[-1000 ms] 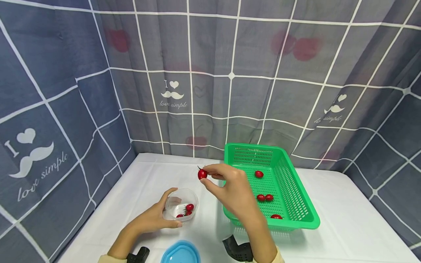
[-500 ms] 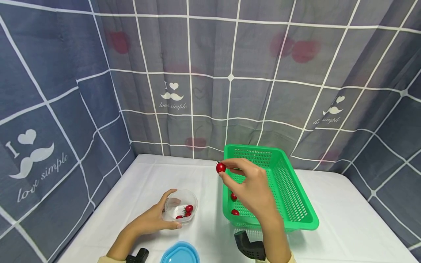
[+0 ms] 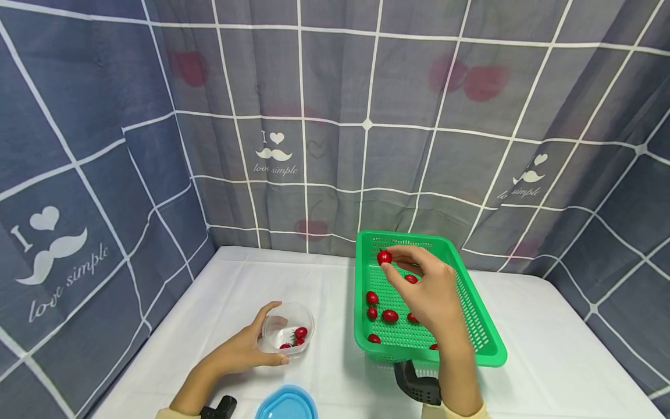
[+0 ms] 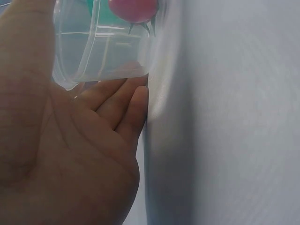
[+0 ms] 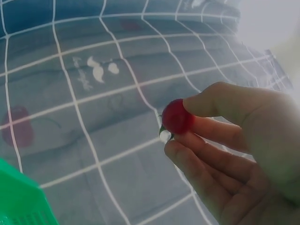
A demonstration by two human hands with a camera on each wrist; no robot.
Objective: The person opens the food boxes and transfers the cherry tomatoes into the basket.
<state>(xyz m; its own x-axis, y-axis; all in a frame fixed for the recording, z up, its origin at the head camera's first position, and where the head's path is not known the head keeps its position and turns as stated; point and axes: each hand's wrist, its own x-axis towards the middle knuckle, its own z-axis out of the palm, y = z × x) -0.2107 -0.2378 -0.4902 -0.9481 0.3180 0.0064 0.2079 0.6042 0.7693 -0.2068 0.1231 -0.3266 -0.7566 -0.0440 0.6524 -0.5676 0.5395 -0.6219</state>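
My right hand (image 3: 431,291) pinches a red cherry tomato (image 3: 384,257) between thumb and fingertips, above the left part of a green basket (image 3: 487,326). The tomato (image 5: 177,117) shows its green stem end in the right wrist view. Several more cherry tomatoes (image 3: 389,316) lie in the basket, some partly hidden by my hand. My left hand (image 3: 243,350) holds a small clear plastic container (image 3: 273,333) on the table, thumb and fingers around its side. A few cherry tomatoes (image 3: 300,332) rest inside it; one tomato (image 4: 133,8) shows through the wall in the left wrist view.
A blue lid (image 3: 287,404) lies at the table's front edge, partly cut off by the frame. The white-covered table (image 3: 555,331) is bounded by a grey checked curtain (image 3: 335,151) at the back and sides.
My right hand has moved right with the cherry tomato, from near the container to over the basket. The left hand and container have stayed in place.
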